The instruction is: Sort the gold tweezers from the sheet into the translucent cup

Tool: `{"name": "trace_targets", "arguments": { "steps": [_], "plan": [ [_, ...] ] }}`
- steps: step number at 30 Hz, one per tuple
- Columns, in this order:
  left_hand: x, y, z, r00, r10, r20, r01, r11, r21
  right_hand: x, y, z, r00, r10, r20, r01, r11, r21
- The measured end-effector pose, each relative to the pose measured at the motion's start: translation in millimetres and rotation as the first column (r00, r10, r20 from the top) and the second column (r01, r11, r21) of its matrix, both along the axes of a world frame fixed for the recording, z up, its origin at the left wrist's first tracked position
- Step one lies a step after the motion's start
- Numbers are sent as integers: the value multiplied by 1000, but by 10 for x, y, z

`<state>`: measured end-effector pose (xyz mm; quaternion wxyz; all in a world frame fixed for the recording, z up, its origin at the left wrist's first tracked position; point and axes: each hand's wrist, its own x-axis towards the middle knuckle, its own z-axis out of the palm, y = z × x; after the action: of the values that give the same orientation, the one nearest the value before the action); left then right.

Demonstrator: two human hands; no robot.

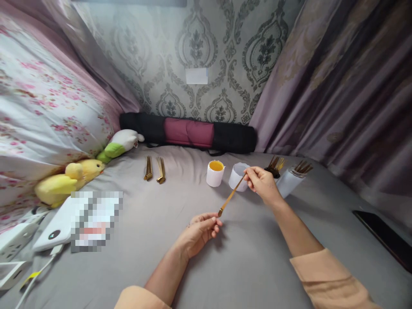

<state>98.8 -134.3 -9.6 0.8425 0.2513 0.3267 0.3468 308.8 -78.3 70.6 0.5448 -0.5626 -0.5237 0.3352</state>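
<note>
My right hand [262, 182] is closed, pinching the upper end of a thin gold utensil [231, 195] that slants down to the left. My left hand [201, 229] is closed too, with its fingertips at the utensil's lower tip. Just behind my right hand stands an empty white cup [237, 175], and left of it a white cup with yellow inside [215, 172]. Two small piles of gold utensils [155, 170] lie further left on the grey sheet [161, 240].
A dark holder with gold handles [274, 167] and a white tipped container with dark sticks [292, 178] lie right of the cups. A black and maroon bag [188, 132] lines the wall. Plush toys [69, 178], a power bank [54, 227], a power strip [16, 238] sit left; a dark phone [384, 236] right.
</note>
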Motion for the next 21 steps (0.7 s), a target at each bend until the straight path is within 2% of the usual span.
{"name": "trace_targets", "arguments": {
  "steps": [12, 21],
  "plan": [
    [-55, 36, 12, 997, 56, 57, -52, 996, -70, 360, -92, 234, 996, -85, -27, 86, 994, 68],
    [-70, 48, 5, 995, 62, 75, -55, 994, -93, 709, -162, 547, 975, -217, -35, 220, 960, 172]
  ]
}}
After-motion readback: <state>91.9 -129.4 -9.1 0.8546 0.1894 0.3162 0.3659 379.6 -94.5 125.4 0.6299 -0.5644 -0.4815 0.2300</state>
